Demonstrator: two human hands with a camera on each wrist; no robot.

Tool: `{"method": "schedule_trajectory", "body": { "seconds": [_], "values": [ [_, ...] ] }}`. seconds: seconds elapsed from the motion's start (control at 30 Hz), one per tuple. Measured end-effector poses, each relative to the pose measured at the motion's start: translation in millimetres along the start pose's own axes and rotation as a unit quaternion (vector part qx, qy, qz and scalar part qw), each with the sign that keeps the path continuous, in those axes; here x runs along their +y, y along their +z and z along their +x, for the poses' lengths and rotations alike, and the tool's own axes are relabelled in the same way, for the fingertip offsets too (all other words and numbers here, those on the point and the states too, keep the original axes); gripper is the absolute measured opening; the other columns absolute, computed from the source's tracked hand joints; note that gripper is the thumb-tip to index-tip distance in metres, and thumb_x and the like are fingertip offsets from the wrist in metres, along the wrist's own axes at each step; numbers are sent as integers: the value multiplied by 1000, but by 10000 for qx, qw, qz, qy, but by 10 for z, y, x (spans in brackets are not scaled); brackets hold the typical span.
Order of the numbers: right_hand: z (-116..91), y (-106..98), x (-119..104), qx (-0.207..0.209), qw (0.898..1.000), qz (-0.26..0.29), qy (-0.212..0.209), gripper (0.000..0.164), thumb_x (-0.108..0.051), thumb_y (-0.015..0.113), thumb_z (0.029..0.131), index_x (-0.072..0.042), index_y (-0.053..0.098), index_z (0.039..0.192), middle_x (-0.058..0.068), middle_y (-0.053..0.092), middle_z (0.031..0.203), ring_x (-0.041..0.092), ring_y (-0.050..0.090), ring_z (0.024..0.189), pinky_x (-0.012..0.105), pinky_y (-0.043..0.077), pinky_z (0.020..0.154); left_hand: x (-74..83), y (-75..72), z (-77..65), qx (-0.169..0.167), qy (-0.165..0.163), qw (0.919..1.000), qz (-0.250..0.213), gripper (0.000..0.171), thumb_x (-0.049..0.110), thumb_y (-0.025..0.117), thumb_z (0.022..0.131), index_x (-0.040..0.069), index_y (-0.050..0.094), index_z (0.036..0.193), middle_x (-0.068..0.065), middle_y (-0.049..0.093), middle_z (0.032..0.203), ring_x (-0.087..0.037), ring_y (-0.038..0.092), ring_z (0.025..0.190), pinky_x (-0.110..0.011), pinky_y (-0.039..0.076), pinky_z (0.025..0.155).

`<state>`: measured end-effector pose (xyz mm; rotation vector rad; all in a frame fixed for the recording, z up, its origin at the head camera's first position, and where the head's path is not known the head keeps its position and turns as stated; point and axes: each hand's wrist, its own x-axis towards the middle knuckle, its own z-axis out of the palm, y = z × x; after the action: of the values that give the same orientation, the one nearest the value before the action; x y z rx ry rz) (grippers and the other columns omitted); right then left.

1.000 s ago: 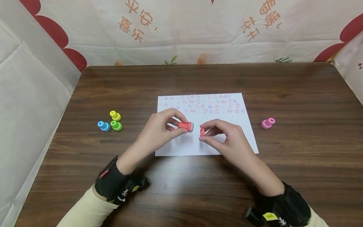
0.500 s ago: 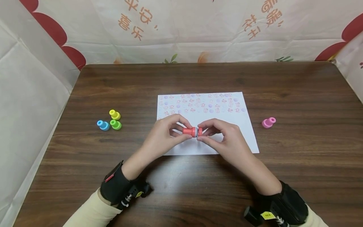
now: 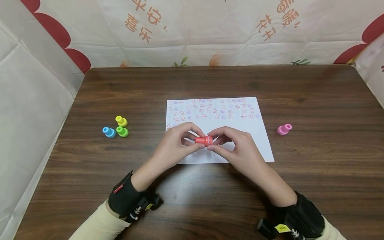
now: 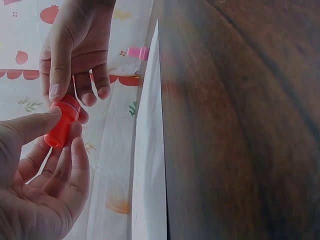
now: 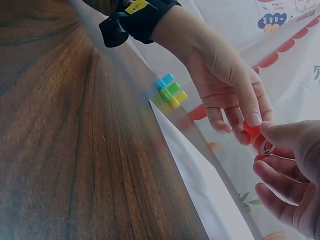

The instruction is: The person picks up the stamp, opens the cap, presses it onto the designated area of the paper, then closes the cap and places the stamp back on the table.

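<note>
A small red stamp [image 3: 201, 140] is held sideways above the white paper [image 3: 240, 140] by both hands. My left hand [image 3: 177, 141] pinches its narrow handle between thumb and fingers. At the wide end, my right hand [image 3: 232, 141] pinches the red cap [image 3: 210, 140], which now sits against the stamp body. In the left wrist view the red stamp [image 4: 62, 122] points its handle end toward the camera. The right wrist view shows the cap's flat end [image 5: 266, 147] with a pale mark on it. Rows of small red and purple prints cover the paper's upper part.
Yellow [image 3: 121, 121], blue [image 3: 109, 132] and green [image 3: 122, 131] stamps stand grouped on the left of the brown wooden table [image 3: 90, 186]. One pink stamp [image 3: 284, 129] is right of the paper. A printed white cloth [image 3: 198, 33] hangs behind the table.
My left hand has moved right and slightly down, bringing the stamp to the cap in my right hand. The gap between them has closed; the pale stamp face is now covered.
</note>
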<state>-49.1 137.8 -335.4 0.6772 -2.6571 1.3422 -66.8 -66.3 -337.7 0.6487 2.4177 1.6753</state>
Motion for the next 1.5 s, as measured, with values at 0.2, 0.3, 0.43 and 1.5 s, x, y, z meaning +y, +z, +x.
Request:
{"method": "schedule_trajectory", "body": {
  "seconds": [0.2,0.3,0.43,1.5],
  "values": [
    [-4,1,-6,-4,10000,-47,10,29,-15,80,76,-10,69,102,0,73,92,6,66,79,40,60,70,-5,14,4,6,50,10000,-59,18,6,77,79,8,65,92,-4,69,92,-7,68,81,-31,62,67],
    [-6,-1,-8,-6,10000,-83,17,29,-15,80,76,-10,69,101,0,73,92,5,66,79,38,60,71,-4,21,2,-6,65,10000,-67,18,5,77,79,8,65,92,-4,69,92,-7,67,81,-30,62,67],
    [-9,-2,-3,-24,9999,-119,34,29,-15,81,75,-10,69,101,0,73,92,6,66,79,38,60,72,-4,32,-1,-26,66,9999,-89,18,5,76,79,8,65,93,-4,68,93,-6,67,81,-29,62,67],
    [-3,-106,5,161,9992,-352,-113,35,-11,84,71,-8,70,103,2,74,92,9,67,81,41,60,73,-40,-22,-10,-110,79,9995,278,29,9,78,79,10,67,105,-7,70,99,-6,67,79,-32,61,73]
  ]
}}
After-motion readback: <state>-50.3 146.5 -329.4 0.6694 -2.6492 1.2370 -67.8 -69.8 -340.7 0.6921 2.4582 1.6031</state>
